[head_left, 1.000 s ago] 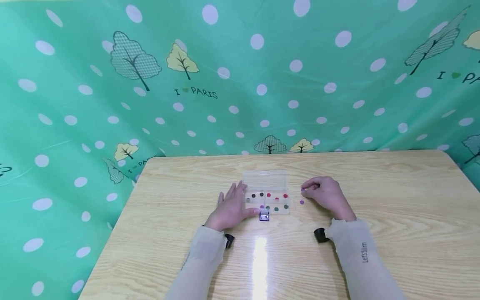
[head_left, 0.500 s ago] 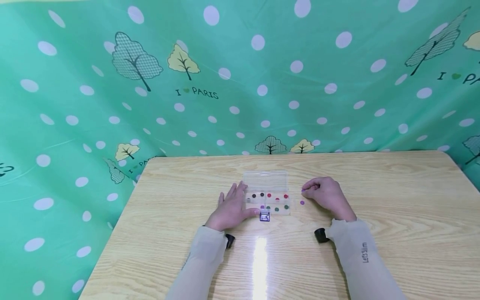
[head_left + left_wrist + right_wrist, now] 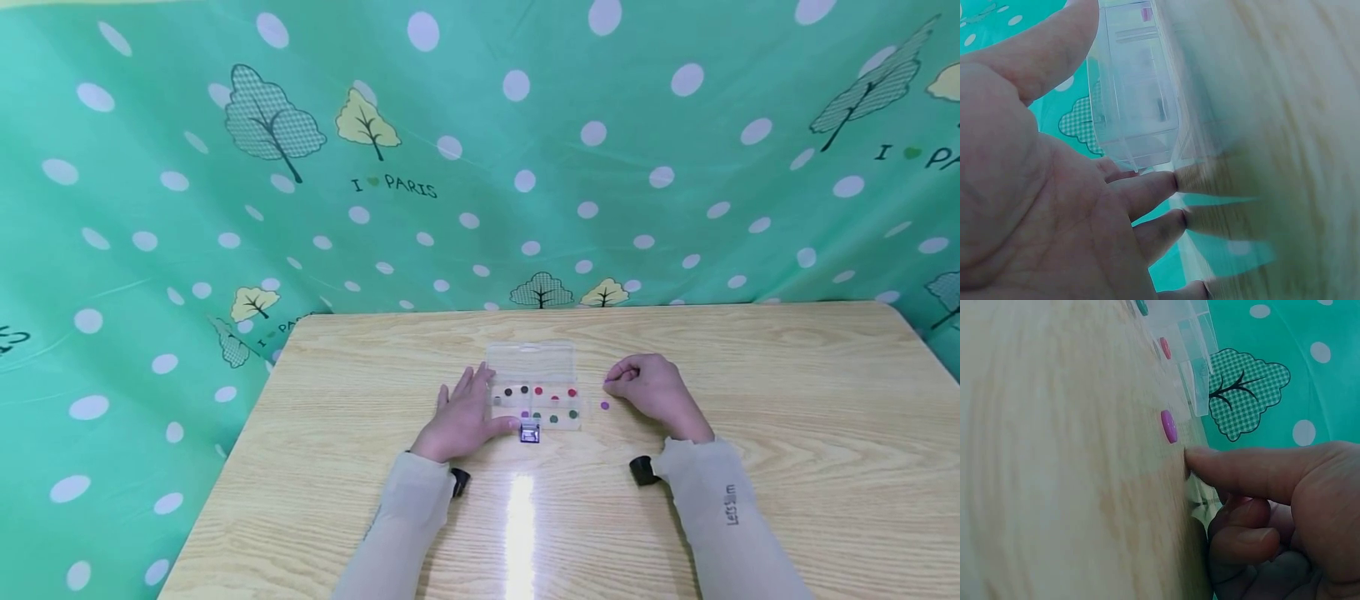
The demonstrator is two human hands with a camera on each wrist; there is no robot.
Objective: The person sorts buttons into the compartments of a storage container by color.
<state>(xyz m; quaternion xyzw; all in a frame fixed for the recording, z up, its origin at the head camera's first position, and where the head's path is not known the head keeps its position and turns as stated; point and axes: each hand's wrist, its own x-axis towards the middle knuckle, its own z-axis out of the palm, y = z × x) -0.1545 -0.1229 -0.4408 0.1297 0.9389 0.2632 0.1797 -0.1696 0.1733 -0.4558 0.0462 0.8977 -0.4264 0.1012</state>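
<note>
A clear compartment box (image 3: 555, 422) stands on the table with its see-through lid (image 3: 531, 362) raised at the back. Small black, red, green and purple discs lie in its sections. My left hand (image 3: 459, 423) rests at the box's left side, fingers spread and thumb along the front. My right hand (image 3: 651, 390) is right of the box, thumb and forefinger pinching a small purple disc (image 3: 607, 382); in the right wrist view the thumb hides it. Another glossy purple disc (image 3: 1169, 426) lies on the table between that hand and the box.
A small blue-edged clear piece (image 3: 529, 432) sits at the box's front, near the left thumb. The wooden table (image 3: 337, 500) reaches back to a green dotted curtain (image 3: 480, 167). A bright light reflection (image 3: 520, 533) runs down the table's front.
The hands and the box stay in nearly the same places. The purple disc at the right fingertips shows a little less than before.
</note>
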